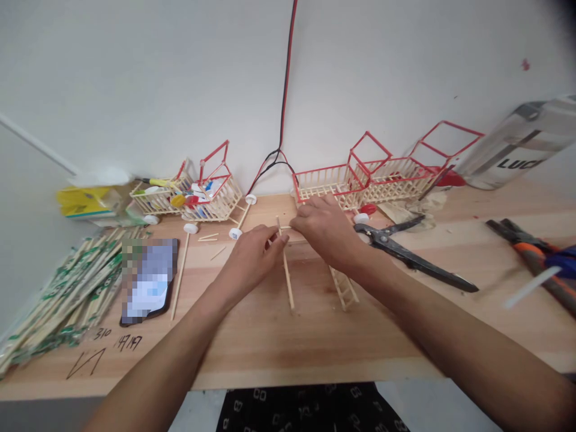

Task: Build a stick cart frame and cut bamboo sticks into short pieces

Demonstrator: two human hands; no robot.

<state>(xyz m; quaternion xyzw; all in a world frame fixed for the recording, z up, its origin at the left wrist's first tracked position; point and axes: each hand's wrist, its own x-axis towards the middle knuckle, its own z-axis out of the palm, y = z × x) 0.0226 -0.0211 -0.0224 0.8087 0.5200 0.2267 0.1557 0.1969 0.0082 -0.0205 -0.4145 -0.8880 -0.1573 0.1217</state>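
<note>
My left hand [255, 258] is closed, its thumb and finger pinching a thin wooden stick [288, 282] near its upper end. The stick lies lengthwise, pointing towards me. Just to the right, my right hand [326, 231] is closed with fingertips on a short stick piece [287, 227], which meets the longer stick crosswise; whether the two are joined, I cannot tell. Under my right wrist lies a ladder-like frame of small sticks [345, 291], partly hidden by the arm. Behind my right hand stands a stick-built cart [321, 180] with a red rim.
More small carts [216, 201] stand along the wall. Wrapped chopsticks [67, 288] and a phone [150, 282] lie at left. Black cutters [409, 255], orange-handled pliers [535, 258] and a large bottle [517, 147] are at right. A red-black cable [287, 78] hangs down the wall.
</note>
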